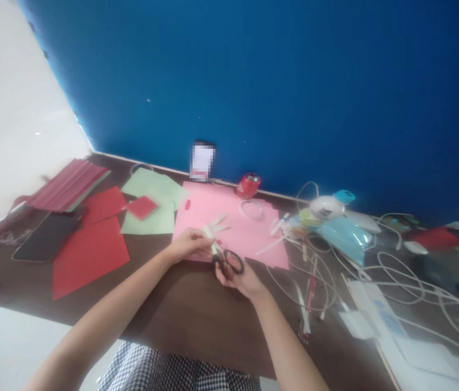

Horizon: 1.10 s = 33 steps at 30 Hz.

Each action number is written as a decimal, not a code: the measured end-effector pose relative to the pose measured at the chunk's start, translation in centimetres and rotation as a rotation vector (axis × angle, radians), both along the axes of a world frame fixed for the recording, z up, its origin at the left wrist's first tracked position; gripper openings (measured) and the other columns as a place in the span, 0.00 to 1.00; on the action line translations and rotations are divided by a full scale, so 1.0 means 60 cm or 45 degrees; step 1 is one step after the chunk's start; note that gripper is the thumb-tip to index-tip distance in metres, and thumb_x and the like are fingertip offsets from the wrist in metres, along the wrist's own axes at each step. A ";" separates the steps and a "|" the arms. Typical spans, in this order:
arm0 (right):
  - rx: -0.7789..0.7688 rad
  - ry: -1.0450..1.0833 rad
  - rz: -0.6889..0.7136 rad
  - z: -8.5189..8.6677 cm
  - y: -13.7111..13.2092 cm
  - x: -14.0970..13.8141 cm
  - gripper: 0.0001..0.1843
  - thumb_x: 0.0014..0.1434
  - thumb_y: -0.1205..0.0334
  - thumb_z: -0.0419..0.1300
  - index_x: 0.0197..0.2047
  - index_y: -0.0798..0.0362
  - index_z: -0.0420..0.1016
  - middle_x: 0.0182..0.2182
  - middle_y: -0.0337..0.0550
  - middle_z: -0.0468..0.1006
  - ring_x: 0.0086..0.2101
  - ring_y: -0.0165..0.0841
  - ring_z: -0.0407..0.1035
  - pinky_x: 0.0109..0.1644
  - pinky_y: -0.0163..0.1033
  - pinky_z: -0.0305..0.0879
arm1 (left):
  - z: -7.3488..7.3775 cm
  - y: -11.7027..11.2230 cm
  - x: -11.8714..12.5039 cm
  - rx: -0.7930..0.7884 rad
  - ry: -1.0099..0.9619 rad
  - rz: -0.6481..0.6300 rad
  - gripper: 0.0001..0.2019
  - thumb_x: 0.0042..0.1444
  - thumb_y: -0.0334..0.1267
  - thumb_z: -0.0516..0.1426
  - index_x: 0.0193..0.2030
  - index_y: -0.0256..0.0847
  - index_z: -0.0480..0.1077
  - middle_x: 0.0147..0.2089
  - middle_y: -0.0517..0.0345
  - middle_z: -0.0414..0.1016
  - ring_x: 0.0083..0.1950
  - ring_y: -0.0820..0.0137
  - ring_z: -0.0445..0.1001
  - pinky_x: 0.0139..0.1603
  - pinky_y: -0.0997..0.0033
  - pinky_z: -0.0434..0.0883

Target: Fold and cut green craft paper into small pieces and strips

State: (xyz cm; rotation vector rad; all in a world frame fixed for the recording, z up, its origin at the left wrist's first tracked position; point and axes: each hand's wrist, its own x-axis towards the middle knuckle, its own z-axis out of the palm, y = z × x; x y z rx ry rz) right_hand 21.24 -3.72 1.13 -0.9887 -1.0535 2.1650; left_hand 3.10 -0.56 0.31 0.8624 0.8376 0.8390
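My left hand (192,245) pinches a small pale green paper strip (208,232) over the front edge of the pink paper (213,196). Close beside it, my right hand (235,276) grips a pair of scissors (234,261) by its black handles. The blades point up and left toward the strip; blur hides whether they touch it. More pale strips (218,219) lie on the pink sheet just beyond my fingers. A ring of white tape or wire (251,209) rests farther back on that sheet.
Red paper (90,255), green paper (148,220), a dark phone (48,239) and a book (68,185) lie to the left. A red can-like object (248,185) and a propped phone (202,161) stand near the blue wall. Tangled white cables (408,282) and a bluish packet (345,236) crowd the right.
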 end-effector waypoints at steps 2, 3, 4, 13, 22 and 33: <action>0.025 -0.005 0.005 0.003 0.001 0.000 0.25 0.48 0.38 0.54 0.28 0.55 0.66 0.15 0.37 0.66 0.16 0.24 0.56 0.18 0.30 0.38 | 0.001 0.004 -0.004 0.010 -0.033 0.016 0.15 0.41 0.43 0.63 0.26 0.30 0.70 0.21 0.56 0.72 0.25 0.72 0.73 0.34 0.68 0.72; 0.034 -0.001 0.006 0.004 0.001 0.000 0.25 0.48 0.38 0.54 0.28 0.55 0.66 0.14 0.37 0.66 0.16 0.24 0.55 0.17 0.31 0.37 | 0.001 0.006 -0.005 0.016 -0.061 0.055 0.15 0.40 0.42 0.63 0.27 0.30 0.70 0.20 0.58 0.71 0.24 0.73 0.72 0.33 0.70 0.71; 0.041 0.006 0.006 0.005 0.001 -0.001 0.25 0.48 0.38 0.54 0.28 0.55 0.66 0.14 0.37 0.65 0.16 0.24 0.55 0.17 0.31 0.37 | 0.000 0.009 -0.006 0.022 -0.093 0.108 0.15 0.40 0.42 0.63 0.27 0.30 0.70 0.19 0.60 0.69 0.23 0.75 0.71 0.32 0.72 0.71; 0.039 -0.030 -0.017 0.001 0.000 -0.003 0.24 0.48 0.39 0.54 0.28 0.55 0.65 0.15 0.36 0.65 0.15 0.23 0.55 0.18 0.31 0.37 | -0.001 0.012 -0.006 0.011 -0.077 0.292 0.16 0.37 0.44 0.64 0.20 0.33 0.66 0.18 0.62 0.69 0.22 0.76 0.71 0.31 0.74 0.72; -0.014 -0.005 -0.059 0.001 0.000 -0.007 0.25 0.45 0.38 0.56 0.28 0.55 0.66 0.15 0.35 0.65 0.16 0.23 0.55 0.19 0.31 0.39 | -0.014 0.013 0.002 -0.061 -0.140 0.350 0.16 0.36 0.44 0.65 0.25 0.32 0.68 0.20 0.60 0.72 0.24 0.74 0.73 0.30 0.76 0.72; 0.006 -0.059 -0.075 0.004 -0.002 -0.009 0.26 0.46 0.37 0.54 0.29 0.55 0.65 0.14 0.34 0.64 0.16 0.23 0.54 0.19 0.30 0.41 | -0.013 0.013 0.005 -0.019 -0.058 0.375 0.17 0.39 0.47 0.63 0.25 0.33 0.68 0.20 0.61 0.71 0.24 0.73 0.73 0.31 0.74 0.72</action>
